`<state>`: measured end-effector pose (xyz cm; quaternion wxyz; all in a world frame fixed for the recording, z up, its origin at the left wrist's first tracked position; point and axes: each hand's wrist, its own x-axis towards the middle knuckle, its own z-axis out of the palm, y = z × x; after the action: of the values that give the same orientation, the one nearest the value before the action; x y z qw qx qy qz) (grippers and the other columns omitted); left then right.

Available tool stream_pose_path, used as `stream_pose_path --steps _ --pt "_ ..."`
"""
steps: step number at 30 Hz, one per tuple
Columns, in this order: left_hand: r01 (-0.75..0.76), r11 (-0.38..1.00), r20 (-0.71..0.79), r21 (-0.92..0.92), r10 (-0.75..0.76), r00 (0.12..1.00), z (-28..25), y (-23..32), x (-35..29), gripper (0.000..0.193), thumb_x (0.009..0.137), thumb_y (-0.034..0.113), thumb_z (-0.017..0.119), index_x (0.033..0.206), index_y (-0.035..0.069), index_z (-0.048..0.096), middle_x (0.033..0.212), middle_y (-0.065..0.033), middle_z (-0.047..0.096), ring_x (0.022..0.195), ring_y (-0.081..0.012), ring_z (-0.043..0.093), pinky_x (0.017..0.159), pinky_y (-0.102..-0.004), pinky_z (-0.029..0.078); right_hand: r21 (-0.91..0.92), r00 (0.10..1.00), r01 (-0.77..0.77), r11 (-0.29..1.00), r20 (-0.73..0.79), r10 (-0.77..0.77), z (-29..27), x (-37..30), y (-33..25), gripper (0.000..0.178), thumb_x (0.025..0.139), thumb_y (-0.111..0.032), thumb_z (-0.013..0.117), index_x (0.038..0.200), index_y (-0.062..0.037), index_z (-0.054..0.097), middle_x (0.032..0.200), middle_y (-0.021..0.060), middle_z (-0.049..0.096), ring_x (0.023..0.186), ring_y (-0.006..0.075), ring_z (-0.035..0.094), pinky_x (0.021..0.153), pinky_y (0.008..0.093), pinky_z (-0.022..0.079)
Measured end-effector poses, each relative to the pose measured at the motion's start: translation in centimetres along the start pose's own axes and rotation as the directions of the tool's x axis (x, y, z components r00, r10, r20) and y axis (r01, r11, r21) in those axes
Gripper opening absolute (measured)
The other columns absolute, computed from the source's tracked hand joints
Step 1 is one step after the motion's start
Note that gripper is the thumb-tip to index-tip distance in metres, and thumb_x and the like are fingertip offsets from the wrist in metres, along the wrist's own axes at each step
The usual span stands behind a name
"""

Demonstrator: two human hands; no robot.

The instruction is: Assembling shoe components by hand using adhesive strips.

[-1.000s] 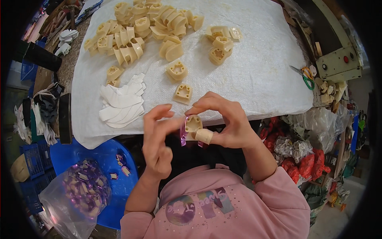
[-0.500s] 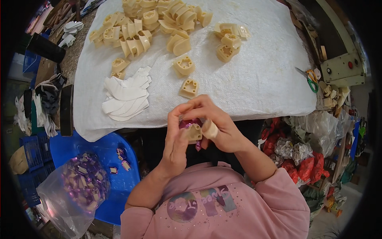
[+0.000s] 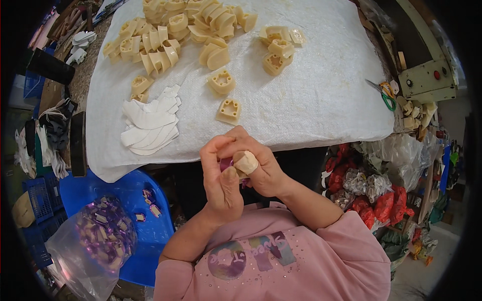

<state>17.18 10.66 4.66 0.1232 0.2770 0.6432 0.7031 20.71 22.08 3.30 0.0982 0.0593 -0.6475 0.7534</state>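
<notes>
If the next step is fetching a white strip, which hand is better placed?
Probably the left hand: the white strips lie on its side, farther from the right hand. Both hands are closed around a purple piece.

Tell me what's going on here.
The person's left hand and right hand are closed together around a cream piece and shiny purple film, both mostly hidden. More cream pieces and white strips lie on the white-covered table. A clear bag of purple-and-cream items sits to the left.
</notes>
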Motion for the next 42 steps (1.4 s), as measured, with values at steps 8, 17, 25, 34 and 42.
stream_pose_path --steps 8,17,25,34,42 --pt "0.036 0.984 -0.135 -0.177 -0.061 0.989 0.3 0.4 1.1 0.037 0.094 0.018 0.031 0.122 -0.002 0.041 0.112 -0.0120 0.049 0.098 -0.0151 0.049 0.087 -0.0289 0.040 0.166 0.990 -0.009 0.986 -0.139 0.032 1.4 -0.5 -0.2 0.031 0.093 -0.016 0.042 0.120 -0.0034 0.050 0.110 0.0146 0.050 0.104 0.0262 0.047 0.093 0.0342 0.035" --pt "0.194 0.777 0.062 -0.599 -0.196 0.979 -0.5 -0.5 0.8 0.053 0.096 0.036 0.042 0.135 0.004 0.027 0.111 -0.0100 0.049 0.096 -0.0158 0.051 0.083 -0.0308 0.043 -0.169 0.992 0.029 0.985 -0.116 -0.049 0.5 0.2 0.0 0.037 0.097 -0.026 0.039 0.123 -0.0016 0.048 0.118 0.0101 0.048 0.101 0.0172 0.049 0.090 0.0300 0.038" --pt "0.081 0.982 0.083 -0.172 -0.068 0.994 -1.6 -1.3 0.7 0.067 0.093 0.046 0.046 0.135 -0.003 0.027 0.109 -0.0081 0.047 0.092 -0.0104 0.048 0.078 -0.0233 0.041 0.083 0.979 -0.140 0.987 -0.139 0.151 1.0 0.0 -1.8 0.040 0.098 -0.033 0.036 0.122 -0.0034 0.049 0.105 0.0038 0.048 0.083 0.0095 0.046 0.070 0.0221 0.039" --pt "-0.155 0.988 0.249 -0.017 0.154 0.956 -1.7 -0.8 1.0 0.058 0.096 0.033 0.044 0.137 -0.002 0.022 0.134 -0.0173 0.034 0.119 -0.0244 0.041 0.101 -0.0349 0.032 0.422 0.931 -0.233 0.876 -0.163 0.326 0.6 0.0 -1.0 0.020 0.093 -0.017 0.051 0.110 -0.0067 0.052 0.091 0.0009 0.053 0.072 0.0061 0.049 0.061 0.0202 0.042" --pt "0.138 0.979 0.105 -0.149 -0.123 0.987 -1.8 -0.6 1.2 0.088 0.088 0.056 0.047 0.142 -0.001 0.009 0.118 -0.0123 0.045 0.085 -0.0110 0.050 0.070 -0.0234 0.043 0.256 0.956 -0.213 0.943 -0.144 0.255 0.2 0.0 -1.1 0.028 0.096 -0.025 0.047 0.118 -0.0076 0.050 0.088 0.0013 0.050 0.068 0.0074 0.050 0.057 0.0205 0.042"
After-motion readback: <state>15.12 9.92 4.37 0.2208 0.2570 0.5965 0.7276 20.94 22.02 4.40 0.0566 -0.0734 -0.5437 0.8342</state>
